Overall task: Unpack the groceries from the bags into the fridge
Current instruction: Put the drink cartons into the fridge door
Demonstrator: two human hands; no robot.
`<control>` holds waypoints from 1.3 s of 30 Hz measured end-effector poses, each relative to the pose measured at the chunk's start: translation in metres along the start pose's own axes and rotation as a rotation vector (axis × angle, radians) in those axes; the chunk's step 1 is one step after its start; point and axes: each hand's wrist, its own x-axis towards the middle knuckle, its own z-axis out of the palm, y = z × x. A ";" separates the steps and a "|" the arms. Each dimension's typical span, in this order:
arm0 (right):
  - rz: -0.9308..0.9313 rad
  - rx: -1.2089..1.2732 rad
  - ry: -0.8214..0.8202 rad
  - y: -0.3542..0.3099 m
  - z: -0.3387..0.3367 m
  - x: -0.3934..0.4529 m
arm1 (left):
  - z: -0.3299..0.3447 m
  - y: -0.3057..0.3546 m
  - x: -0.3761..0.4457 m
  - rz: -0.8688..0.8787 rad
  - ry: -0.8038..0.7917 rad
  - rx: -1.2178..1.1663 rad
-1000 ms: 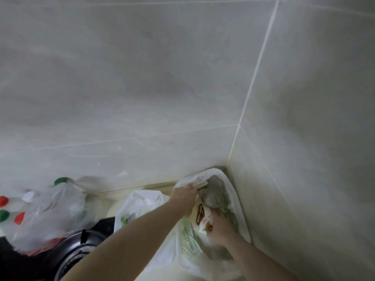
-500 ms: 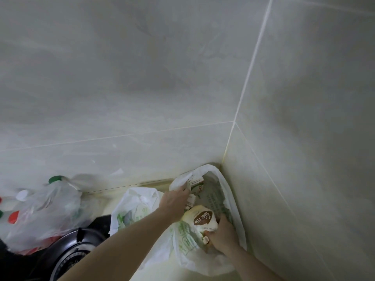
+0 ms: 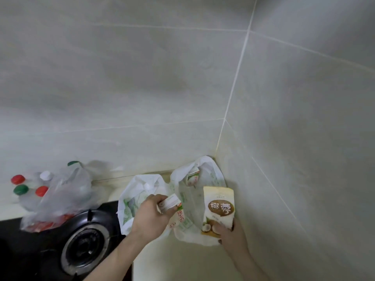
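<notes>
A white plastic grocery bag (image 3: 140, 191) with green print lies open on the counter in the wall corner. My right hand (image 3: 231, 234) grips the bottom of a cream coconut-drink pouch (image 3: 219, 207), held upright just outside the bag's right side. My left hand (image 3: 152, 218) grips a small white milk carton (image 3: 172, 207) with green and red print, lifted above the bag's mouth. Another small carton (image 3: 192, 177) still sits inside the bag near the corner.
A clear plastic bag (image 3: 60, 195) with red contents and several bottles with red, green and white caps (image 3: 20, 185) stand at the left. A black gas burner (image 3: 85, 246) lies beside the bag. Tiled walls close the back and the right.
Both hands have come out of the bag. The right hand has drawn the coconut pouch fully out and upright, and the left hand now holds a milk carton.
</notes>
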 end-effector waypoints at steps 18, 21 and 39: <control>-0.060 -0.064 -0.130 0.001 -0.033 -0.133 | -0.033 -0.016 -0.152 0.086 -0.027 -0.031; -0.083 -0.076 -0.134 -0.001 -0.047 -0.147 | -0.035 -0.008 -0.168 0.118 -0.032 -0.070; -0.137 0.070 0.070 0.049 -0.213 -0.265 | 0.022 0.143 -0.269 0.313 -0.302 -0.210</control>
